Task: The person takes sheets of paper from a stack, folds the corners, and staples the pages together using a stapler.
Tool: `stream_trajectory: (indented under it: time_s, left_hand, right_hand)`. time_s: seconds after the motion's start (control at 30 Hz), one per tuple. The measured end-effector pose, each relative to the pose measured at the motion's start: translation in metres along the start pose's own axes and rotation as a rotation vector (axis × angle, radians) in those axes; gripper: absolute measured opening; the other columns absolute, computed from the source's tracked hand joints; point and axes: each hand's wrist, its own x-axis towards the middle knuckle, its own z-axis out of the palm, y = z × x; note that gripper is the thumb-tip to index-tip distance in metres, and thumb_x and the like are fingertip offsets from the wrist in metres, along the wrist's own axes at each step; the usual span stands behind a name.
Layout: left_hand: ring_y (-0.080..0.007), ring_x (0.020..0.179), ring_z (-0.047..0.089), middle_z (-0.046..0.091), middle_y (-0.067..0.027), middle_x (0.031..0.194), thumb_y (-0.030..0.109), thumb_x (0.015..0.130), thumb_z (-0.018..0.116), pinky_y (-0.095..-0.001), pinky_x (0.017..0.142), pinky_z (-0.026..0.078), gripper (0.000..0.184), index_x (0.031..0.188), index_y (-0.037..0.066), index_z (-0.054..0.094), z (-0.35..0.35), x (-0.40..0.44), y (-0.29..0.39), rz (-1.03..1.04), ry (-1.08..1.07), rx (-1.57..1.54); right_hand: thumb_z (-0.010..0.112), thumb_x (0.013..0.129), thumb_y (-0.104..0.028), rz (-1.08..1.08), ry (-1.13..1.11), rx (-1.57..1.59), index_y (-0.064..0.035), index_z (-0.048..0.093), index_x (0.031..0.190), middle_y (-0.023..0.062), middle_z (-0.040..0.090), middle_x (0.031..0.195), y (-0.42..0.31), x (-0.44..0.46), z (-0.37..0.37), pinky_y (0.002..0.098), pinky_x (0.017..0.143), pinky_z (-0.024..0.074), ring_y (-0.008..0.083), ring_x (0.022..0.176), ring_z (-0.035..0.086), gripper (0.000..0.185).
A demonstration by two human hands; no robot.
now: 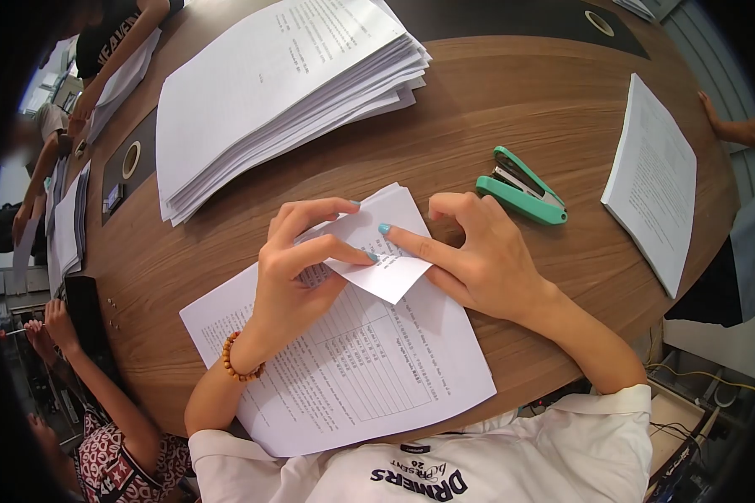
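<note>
Printed sheets of paper (361,377) lie in front of me at the table's near edge. The top sheet's upper part is bent over into a pointed flap (398,281). My left hand (298,260), with a brown bead bracelet (242,359) on its wrist, has its fingers closed on this paper. The index fingertip presses the flap; the thumb is partly hidden. My right hand (482,260) grips the paper's right side, its index finger laid along the fold and its thumb near the flap's edge. A green stapler (524,191) lies beyond my right hand, its top arm raised.
A tall stack of printed paper (268,101) stands at the back left. Another stack (654,184) lies to the right. Other people's arms (109,377) show along the left side, and a person's hand (730,126) rests at the right edge. Small staples (113,310) lie on the left.
</note>
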Motion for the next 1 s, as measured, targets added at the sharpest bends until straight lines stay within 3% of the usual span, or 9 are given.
stream_trajectory:
  time_s: [0.07,0.13,0.37,0.63,0.77,0.83,0.87,0.93,1.0]
  left_hand:
    - [-0.0239,0.104,0.053,0.062,-0.0057,0.111,-0.007,0.056,0.072,-0.0347,0.087,0.046,0.03,0.076,0.015,0.072,0.0,0.0,0.0,0.001,-0.006,0.004]
    - [-0.024,0.105,0.053,0.062,-0.0057,0.111,-0.007,0.056,0.072,-0.0347,0.087,0.046,0.03,0.076,0.015,0.072,-0.001,0.0,0.0,0.002,-0.012,0.008]
    - [-0.0236,0.105,0.054,0.062,-0.0055,0.111,-0.006,0.056,0.073,-0.0348,0.088,0.045,0.029,0.076,0.015,0.072,0.0,0.001,0.0,-0.004,-0.014,0.015]
    - [-0.0231,0.104,0.055,0.062,-0.0057,0.111,-0.006,0.056,0.073,-0.0344,0.086,0.047,0.029,0.076,0.014,0.072,0.0,0.001,0.003,0.008,-0.001,0.012]
    - [-0.0199,0.096,0.055,0.059,-0.0032,0.096,-0.007,0.057,0.073,-0.0309,0.08,0.047,0.026,0.075,0.012,0.071,-0.002,-0.002,0.003,-0.021,0.015,0.007]
    - [-0.0172,0.09,0.054,0.056,-0.0021,0.09,-0.007,0.058,0.073,-0.0277,0.076,0.044,0.024,0.075,0.009,0.07,0.0,-0.002,0.005,0.0,-0.002,0.054]
    - [-0.0179,0.091,0.054,0.057,-0.0012,0.088,-0.007,0.057,0.074,-0.0298,0.078,0.045,0.027,0.077,0.011,0.071,0.005,-0.002,0.011,-0.143,0.102,-0.123]
    - [-0.0186,0.091,0.055,0.058,-0.0003,0.086,-0.006,0.057,0.075,-0.0319,0.08,0.045,0.029,0.078,0.014,0.072,0.006,-0.001,0.014,-0.286,0.205,-0.3]
    - [-0.0172,0.087,0.053,0.058,0.0007,0.083,-0.005,0.057,0.076,-0.031,0.08,0.041,0.031,0.081,0.014,0.073,0.001,-0.001,0.011,-0.275,0.119,-0.21]
  right_hand:
    - [0.075,0.068,-0.019,-0.007,-0.001,-0.006,-0.0085,0.063,0.116,0.0068,0.049,0.1,-0.001,0.001,-0.001,0.0321,0.068,0.0406,0.0187,0.084,0.051,0.05]
    - [0.074,0.069,-0.018,0.138,-0.014,0.07,-0.0058,0.063,0.114,0.0067,0.047,0.098,-0.004,0.003,-0.004,0.0324,0.068,0.0406,0.0192,0.082,0.05,0.048]
    - [0.071,0.07,-0.012,0.097,-0.023,0.094,-0.0011,0.062,0.111,0.007,0.047,0.097,-0.004,0.004,0.0,0.0326,0.068,0.04,0.0196,0.083,0.051,0.043]
    - [0.073,0.065,-0.004,-0.008,0.073,0.01,-0.0114,0.067,0.114,0.0046,0.048,0.095,-0.006,-0.003,0.006,0.0289,0.061,0.0416,0.0183,0.075,0.048,0.05]
    - [0.073,0.064,-0.004,-0.006,0.104,-0.021,-0.014,0.067,0.115,0.0045,0.047,0.094,-0.006,-0.004,0.007,0.0288,0.061,0.0419,0.0179,0.074,0.048,0.053]
    - [0.075,0.062,-0.005,-0.006,0.09,0.024,-0.0108,0.063,0.12,0.006,0.046,0.096,-0.005,-0.004,0.006,0.0286,0.062,0.0426,0.0187,0.074,0.047,0.06]
    - [0.075,0.062,-0.005,-0.006,0.091,0.024,-0.0108,0.063,0.12,0.006,0.046,0.096,-0.007,-0.003,0.004,0.0286,0.062,0.0426,0.0187,0.074,0.047,0.06]
    - [0.075,0.066,-0.011,0.211,0.049,0.201,-0.0026,0.058,0.122,0.0091,0.047,0.1,-0.011,0.002,-0.001,0.0299,0.066,0.0448,0.0214,0.079,0.052,0.059]
    - [0.076,0.065,-0.013,0.21,0.022,0.22,-0.0008,0.055,0.123,0.0103,0.045,0.102,-0.008,0.001,-0.002,0.0315,0.069,0.045,0.0229,0.082,0.051,0.063]
